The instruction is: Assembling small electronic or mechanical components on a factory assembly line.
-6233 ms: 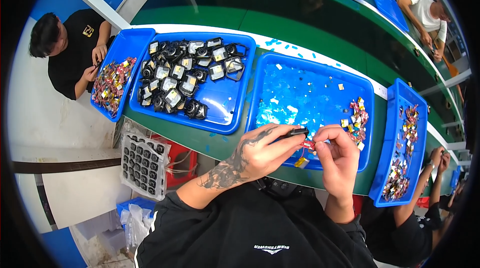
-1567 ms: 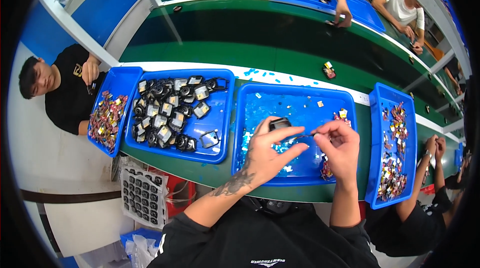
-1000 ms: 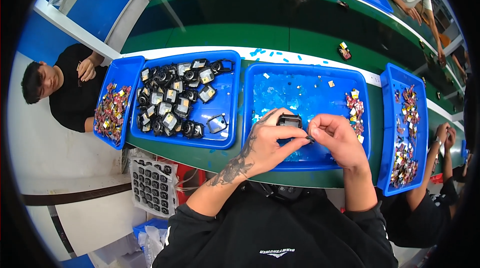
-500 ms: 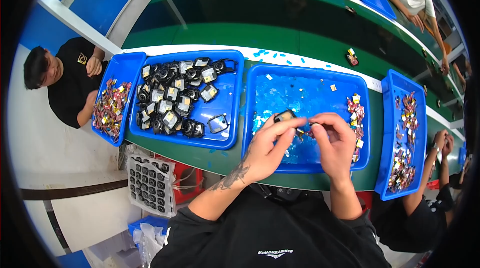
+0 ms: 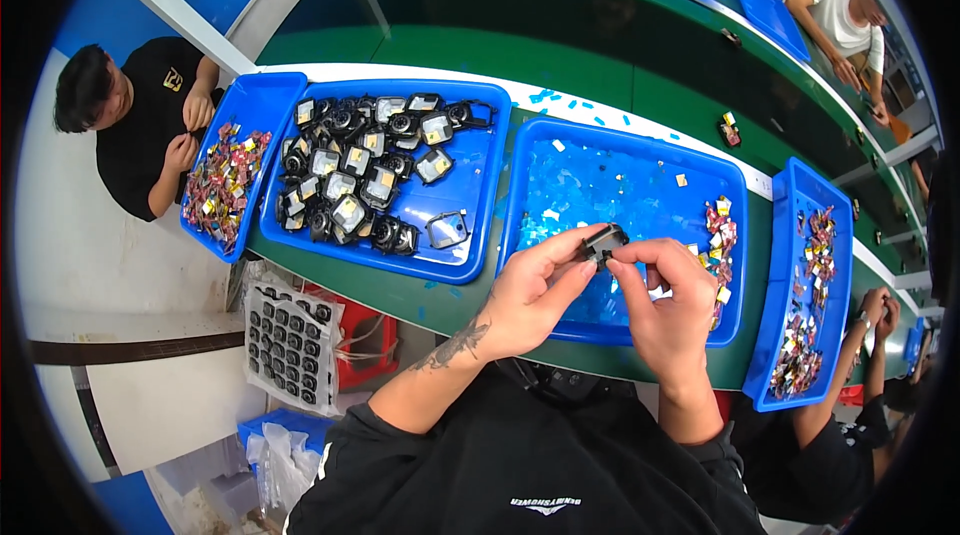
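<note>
Over the front of a blue tray [image 5: 520, 185], my left hand [image 5: 540, 297] grips a small black plastic housing [image 5: 604, 239] between thumb and fingers. The housing is tilted and has a clear, window-like part. My right hand [image 5: 668, 305] is closed, its thumb and forefinger pinching at the housing's near right edge. Whether a smaller piece lies between those fingertips is hidden. Below both hands, the tray holds scattered blue film scraps [image 5: 570, 187]. Small red, yellow and white parts [image 5: 722, 235] are heaped along its right side.
Left stands a blue tray [image 5: 478, 235] of black housings [image 5: 350, 160], and beyond it a tray of small coloured parts [image 5: 228, 175]. Another parts tray [image 5: 770, 355] stands right. A green conveyor belt [image 5: 560, 55] runs behind. Co-workers sit on both sides. A bagged sheet of round black parts [image 5: 292, 345] hangs below the table.
My right fingertips have come left onto the housing, where before they were apart from it. My left hand has turned, raising the housing more into sight. The whole view has shifted slightly.
</note>
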{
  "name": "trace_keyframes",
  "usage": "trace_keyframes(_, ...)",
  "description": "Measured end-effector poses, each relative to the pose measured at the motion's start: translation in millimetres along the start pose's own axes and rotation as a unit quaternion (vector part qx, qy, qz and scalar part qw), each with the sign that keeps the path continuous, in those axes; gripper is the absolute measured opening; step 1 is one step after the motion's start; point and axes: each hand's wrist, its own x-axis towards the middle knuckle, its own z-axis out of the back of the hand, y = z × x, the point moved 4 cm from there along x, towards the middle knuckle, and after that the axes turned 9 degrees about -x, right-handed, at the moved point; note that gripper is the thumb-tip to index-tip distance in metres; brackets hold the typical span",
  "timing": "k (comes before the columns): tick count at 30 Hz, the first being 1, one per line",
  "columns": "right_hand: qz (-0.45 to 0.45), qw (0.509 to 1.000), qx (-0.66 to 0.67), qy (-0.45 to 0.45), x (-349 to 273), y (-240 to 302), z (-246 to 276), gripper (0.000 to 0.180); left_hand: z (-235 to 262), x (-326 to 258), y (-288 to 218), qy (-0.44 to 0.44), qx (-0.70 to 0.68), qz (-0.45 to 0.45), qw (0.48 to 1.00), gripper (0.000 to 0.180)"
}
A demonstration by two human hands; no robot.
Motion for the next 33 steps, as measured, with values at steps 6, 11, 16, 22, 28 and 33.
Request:
trace_keyframes(6,0.054,0.998,-0.007,-0.01,4,12,-1,0.011,-6,2,2,0.014,-0.096,0.012,0.995,0.043)
trace_keyframes(11,0.018,1.0,0.002,0.017,6,9,-3,0.009,-3,-1,6,0.018,-0.088,0.007,0.996,0.044)
trace_keyframes(16,-0.016,0.998,0.046,0.032,8,4,-6,0.009,-2,0,7,0.008,-0.056,0.011,0.998,0.044)
trace_keyframes(22,-0.025,0.997,0.057,0.055,11,-1,-8,0.009,1,-2,9,0.005,-0.027,0.016,0.999,0.044)
trace_keyframes(28,0.024,0.999,0.027,0.038,14,5,-5,0.013,0,-6,3,0.002,0.023,0.018,1.0,0.044)
trace_keyframes(33,0.003,0.998,-0.025,0.061,17,0,-3,0.025,0,-6,3,0.008,-0.016,0.018,1.0,0.041)
